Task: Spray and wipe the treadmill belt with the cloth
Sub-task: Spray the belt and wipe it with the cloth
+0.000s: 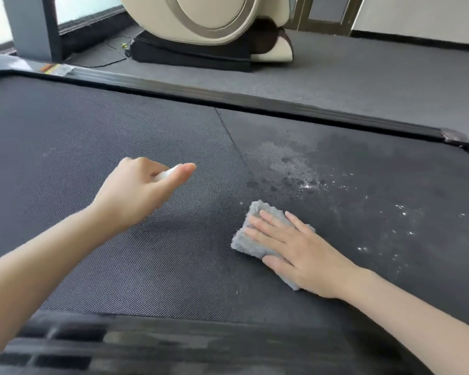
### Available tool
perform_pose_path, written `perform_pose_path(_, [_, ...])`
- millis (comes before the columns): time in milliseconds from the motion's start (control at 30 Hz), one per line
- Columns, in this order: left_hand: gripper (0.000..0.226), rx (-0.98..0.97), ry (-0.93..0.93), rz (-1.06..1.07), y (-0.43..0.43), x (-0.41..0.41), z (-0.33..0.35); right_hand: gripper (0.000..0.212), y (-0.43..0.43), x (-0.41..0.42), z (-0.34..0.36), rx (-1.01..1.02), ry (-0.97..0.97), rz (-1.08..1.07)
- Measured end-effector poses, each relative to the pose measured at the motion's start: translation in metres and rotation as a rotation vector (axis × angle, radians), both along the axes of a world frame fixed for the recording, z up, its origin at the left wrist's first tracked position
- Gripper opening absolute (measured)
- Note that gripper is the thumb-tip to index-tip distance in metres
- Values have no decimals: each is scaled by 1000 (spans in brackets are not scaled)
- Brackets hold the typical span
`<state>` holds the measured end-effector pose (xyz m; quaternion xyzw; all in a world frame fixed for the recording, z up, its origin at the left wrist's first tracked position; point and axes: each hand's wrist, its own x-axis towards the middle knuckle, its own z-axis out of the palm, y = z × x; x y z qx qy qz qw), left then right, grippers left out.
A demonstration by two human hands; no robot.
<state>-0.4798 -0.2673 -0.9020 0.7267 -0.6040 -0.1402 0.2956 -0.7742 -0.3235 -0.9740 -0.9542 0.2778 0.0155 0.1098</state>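
Head cam: wet-spotted belt (pixel 146 239), grey carpet (pixel 363 85) beyond. Your left hand (pixel 136 190) grips a white bottle (pixel 166 174); your right hand (pixel 301 253) presses flat fingers (pixel 271 220) on the cloth (pixel 257 209).

soft daylight from upper left; near rail (pixel 146 345) blurred, edges bowed, droplets (pixel 398 209) glinting.

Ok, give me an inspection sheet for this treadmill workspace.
Surface: treadmill belt, dark and textured; wet patch and white specks on its right part.
Job's things: grey cloth flat on the belt; white spray bottle, mostly hidden in the left hand.
Clutter: nothing seen.
Hands: left hand grips the bottle; right hand presses the cloth with straight fingers.
Cables: thin black cable on the carpet near the massage chair.
Surroundings: beige massage chair, grey carpet, treadmill side rail.
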Motion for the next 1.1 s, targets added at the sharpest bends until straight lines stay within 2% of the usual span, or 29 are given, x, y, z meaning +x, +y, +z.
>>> perform_pose_path(267, [77,44,-29,-46,-4,-55,-11,52,-72,-71,-7,16,-1,-384])
perform_pose_path(400, [90,94,-107,-70,-6,-72,-16,53,-76,-73,-13,-10,-11,-394])
perform_pose_path(633, [85,180,-215,-163,3,-75,-11,54,-78,-74,-15,-9,-39,-381])
perform_pose_path(800, [68,76,-307,-156,25,-76,-20,55,-79,-75,-16,-17,-37,-384])
perform_pose_path(900, [69,81,-345,-129,35,-71,-24,55,-78,-75,-15,-14,-28,-385])
perform_pose_path(1033, [81,107,-384,-62,33,-61,-21,54,-77,-74,-14,-5,-34,-391])
perform_pose_path(1100, [77,60,-380,-12,28,-60,-21,53,-76,-73,-13,0,-43,-396])
